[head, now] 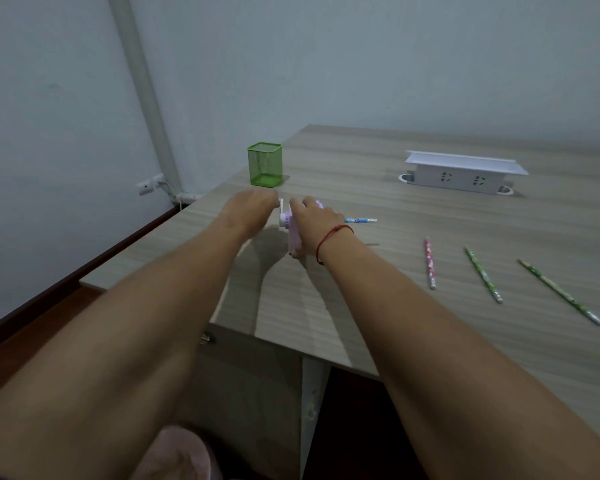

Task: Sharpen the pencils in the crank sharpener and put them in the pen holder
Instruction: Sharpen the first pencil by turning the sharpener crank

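A pink crank sharpener (293,233) stands on the wooden table (378,292). My right hand (314,216) lies over its top and grips the body. My left hand (248,206) is closed at the white crank on its left side. A blue pencil (360,220) sticks out level from the sharpener's right side. The green mesh pen holder (265,164) stands upright behind my hands, with nothing visible inside. Three loose pencils lie to the right: a pink one (429,263), a green one (484,274) and a longer green one (560,292).
A white power-socket box (463,173) sits at the back right of the table. The table's left edge runs close to the pen holder, with the floor and a wall outlet (149,184) beyond it.
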{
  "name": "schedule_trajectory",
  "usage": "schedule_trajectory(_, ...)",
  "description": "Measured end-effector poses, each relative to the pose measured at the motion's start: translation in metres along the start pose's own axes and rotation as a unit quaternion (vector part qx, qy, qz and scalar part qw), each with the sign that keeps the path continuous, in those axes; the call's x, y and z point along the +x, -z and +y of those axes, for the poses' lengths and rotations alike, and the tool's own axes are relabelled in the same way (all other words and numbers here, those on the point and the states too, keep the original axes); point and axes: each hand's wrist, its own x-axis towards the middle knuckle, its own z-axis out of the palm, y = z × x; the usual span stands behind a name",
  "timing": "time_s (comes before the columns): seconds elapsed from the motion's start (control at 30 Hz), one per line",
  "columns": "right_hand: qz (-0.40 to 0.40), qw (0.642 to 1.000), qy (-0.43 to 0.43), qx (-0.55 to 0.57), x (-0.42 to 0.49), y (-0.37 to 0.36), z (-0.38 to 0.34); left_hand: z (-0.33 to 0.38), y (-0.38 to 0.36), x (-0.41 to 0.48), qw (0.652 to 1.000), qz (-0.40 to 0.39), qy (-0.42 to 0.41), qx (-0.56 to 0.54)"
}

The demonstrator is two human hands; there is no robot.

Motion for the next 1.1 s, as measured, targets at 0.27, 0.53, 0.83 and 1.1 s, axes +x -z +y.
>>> schedule_trajectory(0.27, -0.031, 0.999, -0.03, -0.006, 0.016, 0.0, -0.007, -0.006, 0.003, -0.02, 0.989, 0.112, -0.063, -0.074)
schedule_trajectory(0.53, -0.03, 0.999, -0.026, -0.009, 0.017, -0.003, -0.007, 0.005, -0.001, -0.055, 0.983, 0.102, -0.067, -0.134)
schedule_trajectory(0.83, -0.023, 0.999, -0.026, -0.008, 0.018, -0.005, -0.007, 0.007, 0.002, -0.059, 0.991, 0.006, -0.056, -0.119)
schedule_trajectory(1.1, -0.019, 1.0, -0.016, -0.006, 0.017, -0.006, -0.006, 0.01, 0.0, -0.059, 0.991, -0.037, -0.047, -0.119)
